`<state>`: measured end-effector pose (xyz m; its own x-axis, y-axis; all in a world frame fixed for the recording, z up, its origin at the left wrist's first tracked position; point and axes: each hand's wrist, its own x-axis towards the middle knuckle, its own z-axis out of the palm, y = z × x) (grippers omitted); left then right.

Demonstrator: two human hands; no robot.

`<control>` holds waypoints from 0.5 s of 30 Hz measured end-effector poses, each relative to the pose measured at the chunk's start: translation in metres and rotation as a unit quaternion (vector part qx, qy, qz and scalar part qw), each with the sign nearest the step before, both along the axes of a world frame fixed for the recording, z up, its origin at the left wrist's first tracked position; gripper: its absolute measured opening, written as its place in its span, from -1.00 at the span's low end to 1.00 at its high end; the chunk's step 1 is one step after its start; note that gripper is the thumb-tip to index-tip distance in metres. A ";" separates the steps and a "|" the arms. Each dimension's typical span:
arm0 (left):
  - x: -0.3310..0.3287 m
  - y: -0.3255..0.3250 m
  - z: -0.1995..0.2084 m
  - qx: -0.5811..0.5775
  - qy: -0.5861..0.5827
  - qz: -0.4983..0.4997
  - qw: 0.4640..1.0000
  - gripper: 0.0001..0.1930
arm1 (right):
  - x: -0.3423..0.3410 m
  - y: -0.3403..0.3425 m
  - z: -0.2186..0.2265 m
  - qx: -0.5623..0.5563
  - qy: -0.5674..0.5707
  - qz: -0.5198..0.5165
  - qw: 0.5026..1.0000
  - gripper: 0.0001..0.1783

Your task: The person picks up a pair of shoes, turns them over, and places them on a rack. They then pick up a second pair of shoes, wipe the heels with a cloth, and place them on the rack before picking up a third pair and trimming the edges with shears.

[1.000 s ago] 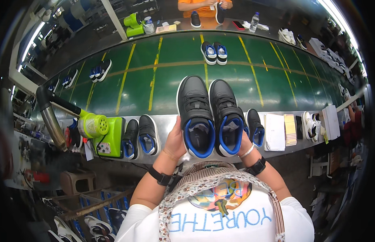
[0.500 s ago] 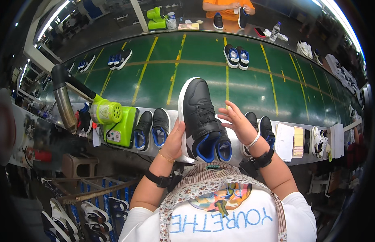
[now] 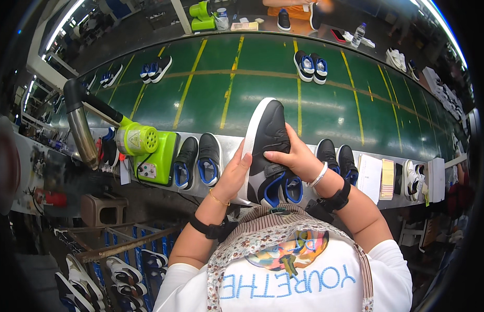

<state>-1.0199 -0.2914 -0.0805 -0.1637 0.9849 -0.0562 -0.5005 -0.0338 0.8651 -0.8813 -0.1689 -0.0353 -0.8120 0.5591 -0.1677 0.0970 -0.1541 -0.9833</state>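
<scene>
A black sneaker (image 3: 267,136) with a white sole and blue lining is held up in front of me, toe pointing away and tilted to show its left side. My left hand (image 3: 234,174) grips it along the sole near the heel. Across the laces and strap lies the thumb of my right hand (image 3: 294,158), its fingers wrapped round the far side. Partly hidden behind the heel is a second black shoe (image 3: 294,190) with blue lining. Pairs of like shoes stand on the metal ledge to the left (image 3: 208,158) and right (image 3: 347,164) of my hands.
A green hot-air blower (image 3: 143,143) with a metal nozzle stands left on the ledge. Beyond runs a green conveyor belt (image 3: 200,104) carrying several shoe pairs. Papers (image 3: 369,177) and white shoes (image 3: 410,179) lie right. A person in orange (image 3: 299,8) handles shoes across the belt.
My right hand has come in from the right, from open beside the shoe to gripping it over the laces. The shoe has shifted slightly right and turned onto its side.
</scene>
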 end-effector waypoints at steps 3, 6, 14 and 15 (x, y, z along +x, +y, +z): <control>-0.003 0.001 -0.005 0.000 0.024 0.001 1.000 -0.41 | 0.006 0.004 -0.011 -0.034 -0.005 0.015 0.999 -0.07; -0.011 0.001 -0.018 -0.072 -0.065 0.065 0.993 -0.46 | 0.039 0.016 -0.044 -0.246 0.066 0.010 0.967 -0.06; -0.023 -0.002 -0.007 -0.040 -0.079 0.058 0.994 -0.45 | 0.106 -0.006 -0.174 0.094 -0.416 0.042 0.903 0.15; -0.024 -0.002 -0.009 -0.042 -0.071 0.062 0.995 -0.45 | 0.108 -0.009 -0.187 0.074 -0.402 0.028 0.912 0.10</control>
